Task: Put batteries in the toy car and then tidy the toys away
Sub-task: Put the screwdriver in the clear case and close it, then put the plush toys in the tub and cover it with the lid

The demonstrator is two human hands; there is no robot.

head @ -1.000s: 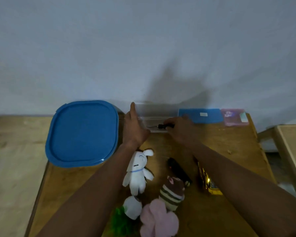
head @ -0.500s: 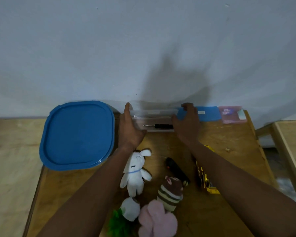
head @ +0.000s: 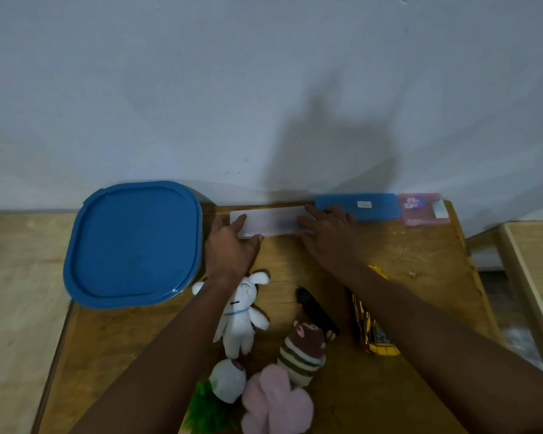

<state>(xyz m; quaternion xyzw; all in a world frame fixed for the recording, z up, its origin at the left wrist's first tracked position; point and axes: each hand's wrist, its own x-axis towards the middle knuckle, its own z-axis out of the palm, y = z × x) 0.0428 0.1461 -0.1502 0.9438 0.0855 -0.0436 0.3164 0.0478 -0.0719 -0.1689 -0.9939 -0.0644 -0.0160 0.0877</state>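
A flat translucent case [head: 271, 221] lies at the table's far edge with its lid down; a dark shape shows faintly through it. My left hand [head: 232, 249] grips its left end, thumb at the front edge and fingers on top. My right hand [head: 328, 234] lies pressed over its right end. Nearer me, a yellow-gold toy car [head: 372, 328] lies by my right forearm, partly hidden. Beside it is a black oblong object [head: 315, 310]. A white plush rabbit [head: 243, 321], a striped brown plush [head: 304, 350], a pink plush [head: 276, 402] and a white-and-green plush [head: 224, 385] lie between my arms.
A big tub with a blue lid [head: 132, 242] stands at the table's left back corner. A blue flat box [head: 361, 205] and a pink box [head: 422, 208] sit along the wall at the right. A second wooden surface [head: 536, 264] is at far right.
The case stood open with a black-handled screwdriver in it. My right hand let go of the screwdriver, and the lid has come down under both hands.
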